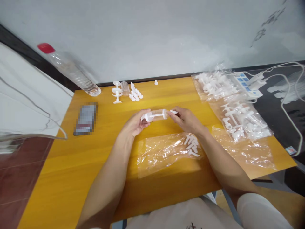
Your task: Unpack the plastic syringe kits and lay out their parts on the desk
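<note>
My left hand (137,122) is wrapped round the white flanged end of a clear plastic syringe (157,115), which lies nearly level above the table. At its other end, my right hand (184,119) pinches a slim white nozzle (174,112) between thumb and fingers. Whether the nozzle is joined to the barrel I cannot tell. Just below my hands lies a thin clear bag (157,152) with several white nozzles (192,146) at its right end.
White plungers (116,92), a clear barrel (125,88) and small white caps (135,93) lie at the back. At left are a water bottle (76,76) and a blurred phone (86,118). Bags of white parts (245,121) and a power strip (246,84) with cables are right.
</note>
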The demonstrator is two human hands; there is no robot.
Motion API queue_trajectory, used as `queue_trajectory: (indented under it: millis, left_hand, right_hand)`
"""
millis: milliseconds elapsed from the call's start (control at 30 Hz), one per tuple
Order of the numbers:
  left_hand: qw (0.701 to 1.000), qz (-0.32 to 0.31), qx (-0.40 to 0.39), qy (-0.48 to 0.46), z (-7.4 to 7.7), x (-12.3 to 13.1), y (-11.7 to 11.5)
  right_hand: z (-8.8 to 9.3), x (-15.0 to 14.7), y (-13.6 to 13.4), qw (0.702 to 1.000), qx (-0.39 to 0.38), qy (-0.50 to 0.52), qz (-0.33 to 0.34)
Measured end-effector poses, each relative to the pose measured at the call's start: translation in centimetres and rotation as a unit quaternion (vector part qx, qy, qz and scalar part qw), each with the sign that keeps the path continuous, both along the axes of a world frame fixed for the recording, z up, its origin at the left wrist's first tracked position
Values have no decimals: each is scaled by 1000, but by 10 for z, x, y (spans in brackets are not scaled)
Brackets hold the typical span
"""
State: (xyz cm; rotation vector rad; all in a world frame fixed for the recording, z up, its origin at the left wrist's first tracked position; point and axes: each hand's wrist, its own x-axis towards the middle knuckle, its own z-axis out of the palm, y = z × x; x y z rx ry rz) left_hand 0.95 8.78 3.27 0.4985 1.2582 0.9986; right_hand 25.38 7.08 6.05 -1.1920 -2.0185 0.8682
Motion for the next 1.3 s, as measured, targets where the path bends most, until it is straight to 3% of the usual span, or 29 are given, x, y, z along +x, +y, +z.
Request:
queue_trajectory:
  millis: [267, 400, 467, 567, 633, 733, 800, 900, 967, 1100, 1300]
  left_hand:
    - [999, -23, -22, -27, 15, -8, 1]
    - [997, -26, -39, -62, 16, -20, 3]
    - [996, -8, -35, -79, 14, -28, 4]
    - [994, 30, -1, -104, 10, -39, 5]
    - [990, 58, 49, -116, 6, -43, 4]
    - [983, 98, 106, -113, -2, -47, 4]
    - [980, 108, 126, -111, -7, -49, 4]
    - [975, 102, 154, -123, -14, -53, 5]
    - [973, 91, 167, -130, -17, -54, 6]
    - [975, 50, 178, -122, -23, -52, 8]
    - [979, 6, 174, -101, -24, -48, 8]
  right_hand:
    - [15, -3, 14, 995, 59, 36, 74]
    - [37, -8, 25, 982, 111, 11, 149]
    - [52, -9, 31, 986, 94, -15, 140]
    - [65, -9, 53, 993, 59, -81, 58]
    - [61, -12, 81, 990, 54, -127, -11]
    - [41, -25, 135, 980, 27, -183, -73]
    - [27, -41, 169, 977, 12, -202, -73]
    - [14, -72, 206, 975, 51, -214, -35]
    - [7, -92, 222, 969, 71, -234, -20]
    - [-9, -119, 246, 954, 44, -290, -59]
    - [-28, -119, 266, 943, -3, -325, -68]
